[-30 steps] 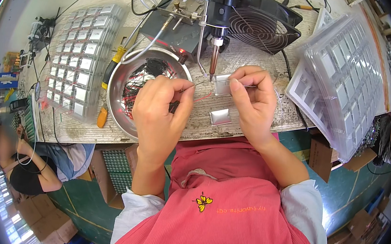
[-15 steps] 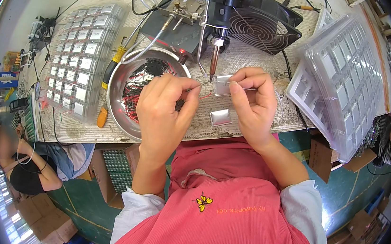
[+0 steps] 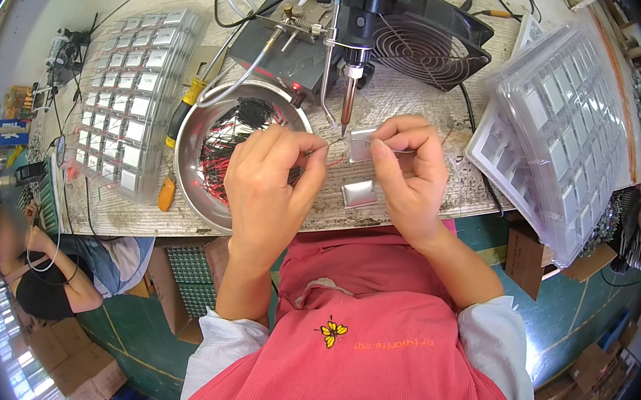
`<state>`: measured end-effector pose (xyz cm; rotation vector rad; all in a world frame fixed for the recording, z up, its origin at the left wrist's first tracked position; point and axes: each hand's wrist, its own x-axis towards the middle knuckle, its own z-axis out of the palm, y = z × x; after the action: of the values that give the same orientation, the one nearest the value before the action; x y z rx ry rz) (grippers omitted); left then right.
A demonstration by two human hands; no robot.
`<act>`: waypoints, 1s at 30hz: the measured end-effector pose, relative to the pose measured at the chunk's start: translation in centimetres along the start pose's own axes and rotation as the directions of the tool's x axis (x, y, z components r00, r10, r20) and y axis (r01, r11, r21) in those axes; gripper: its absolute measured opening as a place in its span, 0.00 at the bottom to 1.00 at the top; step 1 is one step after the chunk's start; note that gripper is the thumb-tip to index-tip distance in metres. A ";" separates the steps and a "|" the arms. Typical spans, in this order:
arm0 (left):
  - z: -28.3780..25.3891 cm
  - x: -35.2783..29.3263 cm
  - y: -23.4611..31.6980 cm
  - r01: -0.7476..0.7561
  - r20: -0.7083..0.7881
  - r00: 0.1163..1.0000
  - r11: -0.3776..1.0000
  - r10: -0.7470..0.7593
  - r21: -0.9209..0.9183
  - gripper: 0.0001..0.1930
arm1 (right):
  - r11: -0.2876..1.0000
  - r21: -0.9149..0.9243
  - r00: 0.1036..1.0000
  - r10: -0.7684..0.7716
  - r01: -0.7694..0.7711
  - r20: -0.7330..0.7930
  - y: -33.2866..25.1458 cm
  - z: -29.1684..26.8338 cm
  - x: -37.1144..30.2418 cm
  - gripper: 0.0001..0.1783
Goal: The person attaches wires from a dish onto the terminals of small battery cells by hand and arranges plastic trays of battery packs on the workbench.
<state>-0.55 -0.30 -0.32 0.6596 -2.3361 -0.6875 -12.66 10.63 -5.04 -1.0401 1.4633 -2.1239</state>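
My right hand [image 3: 410, 180] pinches a small flat silver pouch cell [image 3: 360, 146] by its right side, just below the tip of an upright soldering iron [image 3: 349, 98]. My left hand [image 3: 272, 175] is closed in a pinch beside it, with a thin red wire [image 3: 335, 160] running near its fingertips toward the cell. The grip itself is partly hidden by the fingers. Another silver pouch cell [image 3: 359, 194] lies on the bench between my hands. Left of them, a round metal bowl [image 3: 184, 178] holds many red and black wires [image 3: 220, 146], partly covered by my left hand.
Clear plastic trays of silver cells stand at the left [image 3: 125, 93] and the right [image 3: 558, 131]. A black fan [image 3: 430, 51] sits behind the iron. A yellow-handled screwdriver [image 3: 183, 111] lies beside the bowl. A person [image 3: 48, 265] sits at the far left.
My right hand and the cell in it have shifted slightly left and down. My left hand stays nearly in place, still pinched.
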 end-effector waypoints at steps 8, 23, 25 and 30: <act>0.1 -0.1 0.2 0.004 0.002 1.000 1.000 -0.004 -0.002 0.05 | 1.000 -0.022 1.000 0.005 -0.006 -0.007 0.0 -0.1 -0.2 0.09; -2.1 -2.1 -1.5 0.168 -0.087 0.981 0.984 -0.173 -0.058 0.06 | 0.984 -0.178 0.997 0.011 -0.025 -0.075 -3.8 -4.0 -0.7 0.07; -2.5 -2.3 -2.1 0.148 -0.087 0.985 0.988 -0.151 -0.045 0.05 | 0.959 -0.281 0.992 -0.065 0.031 -0.112 -6.4 -6.2 0.0 0.07; -2.3 -2.8 -2.8 0.194 -0.096 0.976 0.980 -0.197 -0.035 0.05 | 0.868 -0.492 0.880 -0.283 0.067 -0.381 -9.9 -10.1 2.8 0.04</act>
<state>3.67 -1.41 -1.61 0.9007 -2.1868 -0.7526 -20.84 19.28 3.05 -0.9001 2.2695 -2.3016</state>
